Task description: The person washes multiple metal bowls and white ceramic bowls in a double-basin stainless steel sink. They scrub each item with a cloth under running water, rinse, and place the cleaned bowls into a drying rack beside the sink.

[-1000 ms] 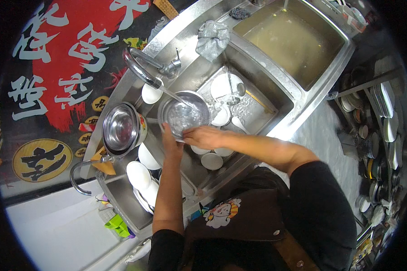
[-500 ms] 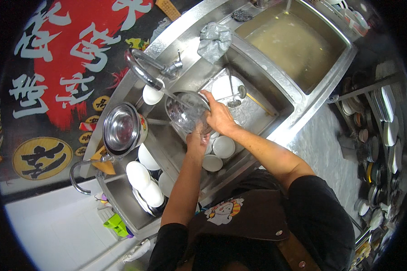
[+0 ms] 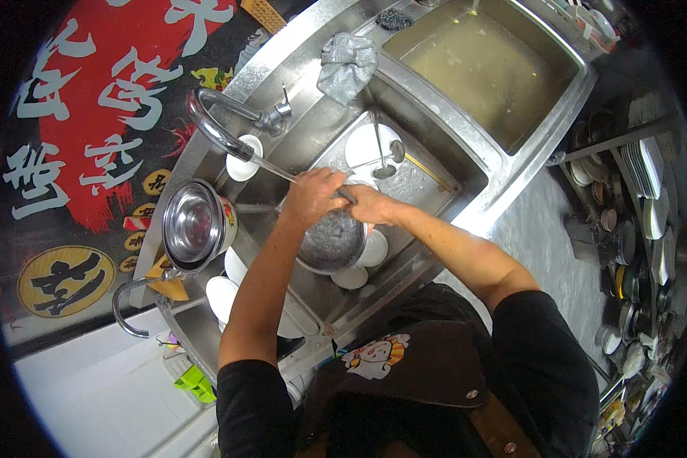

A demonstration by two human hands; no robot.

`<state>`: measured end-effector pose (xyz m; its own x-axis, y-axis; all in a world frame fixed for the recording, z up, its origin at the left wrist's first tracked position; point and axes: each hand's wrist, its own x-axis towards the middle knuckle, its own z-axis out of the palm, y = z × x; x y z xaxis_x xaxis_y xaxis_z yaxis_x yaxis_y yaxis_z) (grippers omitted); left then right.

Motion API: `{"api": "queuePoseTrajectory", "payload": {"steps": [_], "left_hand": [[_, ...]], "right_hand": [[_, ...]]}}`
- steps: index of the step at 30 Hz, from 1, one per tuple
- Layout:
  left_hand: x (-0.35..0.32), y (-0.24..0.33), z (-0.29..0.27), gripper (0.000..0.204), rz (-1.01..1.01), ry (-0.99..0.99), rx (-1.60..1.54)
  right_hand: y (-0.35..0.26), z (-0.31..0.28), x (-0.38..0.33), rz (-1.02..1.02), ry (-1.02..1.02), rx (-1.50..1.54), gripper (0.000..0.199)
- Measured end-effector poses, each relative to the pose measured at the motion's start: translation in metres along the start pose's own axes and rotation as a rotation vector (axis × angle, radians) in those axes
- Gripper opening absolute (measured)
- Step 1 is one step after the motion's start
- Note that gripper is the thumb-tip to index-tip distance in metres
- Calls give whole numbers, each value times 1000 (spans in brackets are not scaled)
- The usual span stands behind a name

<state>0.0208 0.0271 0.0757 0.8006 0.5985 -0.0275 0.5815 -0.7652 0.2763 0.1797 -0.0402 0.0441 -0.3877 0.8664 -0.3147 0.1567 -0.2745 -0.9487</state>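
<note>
Both my hands hold a round metal bowl by its far rim, over the middle sink basin. My left hand is closed on the rim under the tap, with water running onto it. My right hand grips the rim beside it, fingers wrapped over the edge. Small white bowls lie in the basin by the metal bowl's right side. Beyond the hands, a white plate sits in the basin with two ladles across it. A yellow stick-like handle lies beside them.
A curved tap arches over the basin, near a white bowl on the ledge. Stacked metal bowls stand at left. A grey cloth hangs over the divider. Cloudy water fills the far basin. Dish shelves line the right.
My left hand has moved from the bowl's near side to its far rim, beside my right hand. The metal bowl has come nearer and its inside has turned. The view has shifted slightly.
</note>
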Motion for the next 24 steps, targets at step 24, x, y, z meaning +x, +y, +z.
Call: {"api": "queuePoseTrajectory", "payload": {"steps": [24], "left_hand": [[-72,8,44,55,-684,537,-834]], "right_hand": [[88,39,78,282,534,995,69]]}}
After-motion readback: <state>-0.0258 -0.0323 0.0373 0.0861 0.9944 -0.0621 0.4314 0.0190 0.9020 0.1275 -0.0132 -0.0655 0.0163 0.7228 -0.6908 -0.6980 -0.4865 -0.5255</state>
